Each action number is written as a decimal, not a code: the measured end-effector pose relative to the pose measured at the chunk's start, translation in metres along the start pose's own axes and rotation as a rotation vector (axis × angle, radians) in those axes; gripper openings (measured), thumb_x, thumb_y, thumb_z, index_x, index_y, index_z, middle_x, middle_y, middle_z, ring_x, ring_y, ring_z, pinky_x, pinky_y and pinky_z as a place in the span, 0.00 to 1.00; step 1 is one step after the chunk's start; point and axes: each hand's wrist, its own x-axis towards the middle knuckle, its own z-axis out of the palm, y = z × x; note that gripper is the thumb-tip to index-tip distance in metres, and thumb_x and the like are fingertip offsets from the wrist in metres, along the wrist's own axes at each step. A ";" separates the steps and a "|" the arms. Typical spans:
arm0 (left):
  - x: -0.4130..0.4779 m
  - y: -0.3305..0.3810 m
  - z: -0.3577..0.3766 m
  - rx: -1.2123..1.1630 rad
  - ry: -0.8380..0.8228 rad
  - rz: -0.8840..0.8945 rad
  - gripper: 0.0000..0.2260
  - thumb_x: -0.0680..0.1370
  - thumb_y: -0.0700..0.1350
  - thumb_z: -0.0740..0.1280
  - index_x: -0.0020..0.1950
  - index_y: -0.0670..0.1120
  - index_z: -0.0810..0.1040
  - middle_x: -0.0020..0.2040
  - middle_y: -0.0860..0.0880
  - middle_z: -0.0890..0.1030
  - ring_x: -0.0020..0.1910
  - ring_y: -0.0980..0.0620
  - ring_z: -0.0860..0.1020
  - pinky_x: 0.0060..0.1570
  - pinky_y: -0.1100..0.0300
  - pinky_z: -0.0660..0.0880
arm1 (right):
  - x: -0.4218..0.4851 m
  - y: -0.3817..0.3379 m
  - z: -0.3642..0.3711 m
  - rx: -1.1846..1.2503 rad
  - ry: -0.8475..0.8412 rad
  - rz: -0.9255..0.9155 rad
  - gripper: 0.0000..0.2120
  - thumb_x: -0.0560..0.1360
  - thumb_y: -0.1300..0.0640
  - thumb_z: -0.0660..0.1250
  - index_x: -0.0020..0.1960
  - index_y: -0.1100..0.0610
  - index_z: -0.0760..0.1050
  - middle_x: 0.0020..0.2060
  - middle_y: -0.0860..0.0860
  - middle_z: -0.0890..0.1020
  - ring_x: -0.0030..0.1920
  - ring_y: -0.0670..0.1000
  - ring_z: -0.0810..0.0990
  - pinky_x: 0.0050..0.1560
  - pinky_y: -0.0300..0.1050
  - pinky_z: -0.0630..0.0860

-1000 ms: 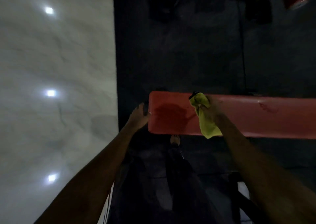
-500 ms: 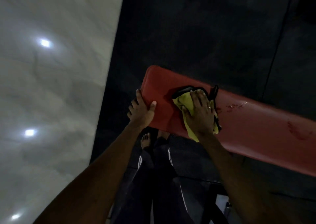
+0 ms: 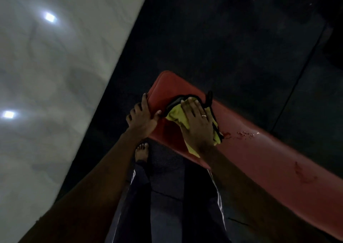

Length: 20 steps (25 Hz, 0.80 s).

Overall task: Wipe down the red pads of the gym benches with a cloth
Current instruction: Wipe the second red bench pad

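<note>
The right hand [image 3: 196,125] lay flat, fingers nearly straight, pressing the crumpled yellow black-edged cloth [image 3: 176,115] onto the long red upholstered bench pad [image 3: 259,161] near its rounded end; the left hand [image 3: 142,118] gripped that end, fingers curled over the edge, thumb on top. As I judged it, strokes kept to that end could leave the small droplets [image 3: 245,133] just beyond the cloth unwiped; the cloth's loose corner hung over the pad's near edge and might slip from under a flat palm; run-off might make the dark rubbery floor mat [image 3: 222,38] slick for the bare foot [image 3: 142,151] below the pad. The pad looked smooth, faintly glossy, round-cornered; the cloth soft and bunched.
</note>
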 end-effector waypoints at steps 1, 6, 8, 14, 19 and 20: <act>0.000 0.001 0.001 0.004 0.012 -0.002 0.39 0.80 0.64 0.59 0.81 0.52 0.41 0.77 0.38 0.59 0.74 0.35 0.59 0.71 0.36 0.55 | 0.002 0.016 -0.007 -0.039 -0.035 -0.136 0.31 0.81 0.38 0.57 0.81 0.45 0.56 0.80 0.47 0.59 0.80 0.50 0.56 0.78 0.58 0.54; -0.007 -0.006 0.012 0.011 0.140 0.025 0.39 0.77 0.69 0.56 0.82 0.53 0.44 0.75 0.40 0.63 0.73 0.37 0.62 0.70 0.37 0.56 | -0.002 0.065 -0.027 0.059 -0.010 0.005 0.31 0.78 0.39 0.55 0.79 0.47 0.61 0.79 0.48 0.63 0.79 0.50 0.59 0.78 0.59 0.56; -0.010 -0.004 0.017 -0.007 0.232 0.000 0.41 0.73 0.72 0.50 0.82 0.54 0.49 0.75 0.42 0.65 0.72 0.39 0.63 0.70 0.38 0.55 | 0.018 0.053 -0.026 0.108 0.014 0.038 0.31 0.77 0.40 0.55 0.78 0.49 0.64 0.77 0.48 0.66 0.78 0.50 0.63 0.77 0.59 0.59; -0.008 0.028 0.037 -0.142 0.484 -0.096 0.32 0.79 0.65 0.47 0.79 0.52 0.59 0.78 0.46 0.63 0.76 0.43 0.60 0.73 0.40 0.53 | 0.116 0.028 -0.046 0.300 -0.149 -0.143 0.25 0.77 0.42 0.63 0.72 0.49 0.71 0.65 0.48 0.79 0.65 0.52 0.77 0.67 0.57 0.72; 0.002 0.052 0.049 0.018 0.602 -0.203 0.30 0.81 0.64 0.46 0.77 0.48 0.64 0.72 0.43 0.72 0.69 0.40 0.69 0.69 0.39 0.62 | 0.061 0.077 -0.052 0.338 -0.145 -0.042 0.29 0.73 0.38 0.56 0.71 0.46 0.71 0.66 0.44 0.78 0.66 0.48 0.76 0.67 0.58 0.72; 0.003 0.050 0.050 0.021 0.614 -0.208 0.30 0.81 0.63 0.47 0.76 0.48 0.65 0.71 0.43 0.72 0.68 0.40 0.70 0.69 0.39 0.62 | 0.065 0.078 -0.047 0.318 -0.140 -0.040 0.29 0.73 0.38 0.55 0.71 0.46 0.71 0.66 0.44 0.78 0.66 0.48 0.76 0.66 0.58 0.72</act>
